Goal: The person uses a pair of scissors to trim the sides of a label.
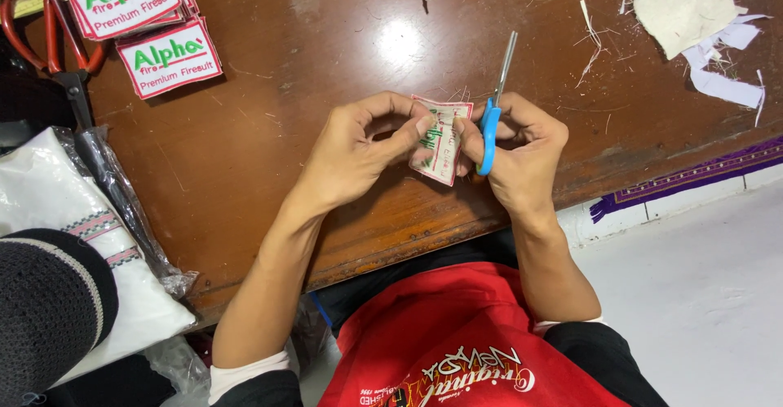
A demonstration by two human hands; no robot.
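Left hand [367, 150]: closed in a pinch, thumb and fingertips on the left edge of the embroidered patch [440, 142]; other fingers curled behind it.
Right hand [522, 150]: wrapped around the blue-handled scissors [493, 113], fingers through the loops; thumb also presses the patch's right edge.
Scissor blades: point up and away from the body, over the table; appear shut, though the narrow angle makes this uncertain.
Patch position: held up between both hands, just above the near edge of the table, back side toward the camera, slightly tilted.
Patch handling (judgement): light, thin, flexible cloth stiffened by stitching; bends but should not tear easily. Not slippery. Best held by the border, close to wherever the blades work, so it stays taut.
Loose threads: fine wisps show at the patch's top edge.
Surface: dark brown wooden table [269, 130], glossy, worn, with a glare spot in the middle.
Finished stack: white patches with red border and green lettering [143, 24], far left corner, well apart from the hands.
Second tool: red-handled scissors [49, 40] lying beside that stack.
Offcuts: cloth scraps [693, 15] and threads, far right corner.
Left margin: white folded cloth in clear plastic [90, 236], with a dark knitted cap [49, 301] on it.
Room: pale floor [701, 293] at right; purple patterned mat [693, 174] along the table's edge.
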